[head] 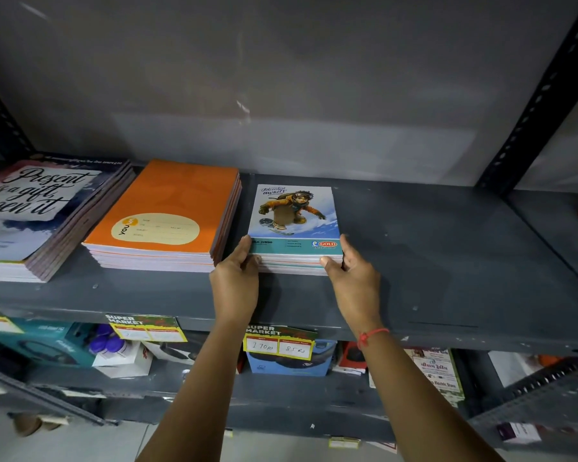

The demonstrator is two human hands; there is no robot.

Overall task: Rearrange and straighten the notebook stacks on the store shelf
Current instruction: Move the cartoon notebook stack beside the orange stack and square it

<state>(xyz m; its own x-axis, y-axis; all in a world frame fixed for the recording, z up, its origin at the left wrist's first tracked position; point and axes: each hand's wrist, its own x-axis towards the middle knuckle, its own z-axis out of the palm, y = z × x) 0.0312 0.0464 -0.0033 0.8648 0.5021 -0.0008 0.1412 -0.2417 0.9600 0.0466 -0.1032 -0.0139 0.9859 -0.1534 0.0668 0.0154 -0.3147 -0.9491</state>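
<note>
A small stack of notebooks with a snowboarder cover (294,211) lies on the grey metal shelf (447,261), right of centre. My left hand (237,278) clasps its near left corner, thumb on top. At the near right corner my right hand (351,275) grips the stack's edge, fingers along the right side. An orange notebook stack (171,208) sits just to the left, almost touching the small stack. Further left lies a stack with a "Present is a gift, open it" cover (37,208), its edges slightly fanned.
Price tags (279,341) hang from the shelf's front edge. Boxes and small goods fill the lower shelf (291,361). A perforated black upright (534,105) rises at the right. Bare shelf surface extends right of the small stack.
</note>
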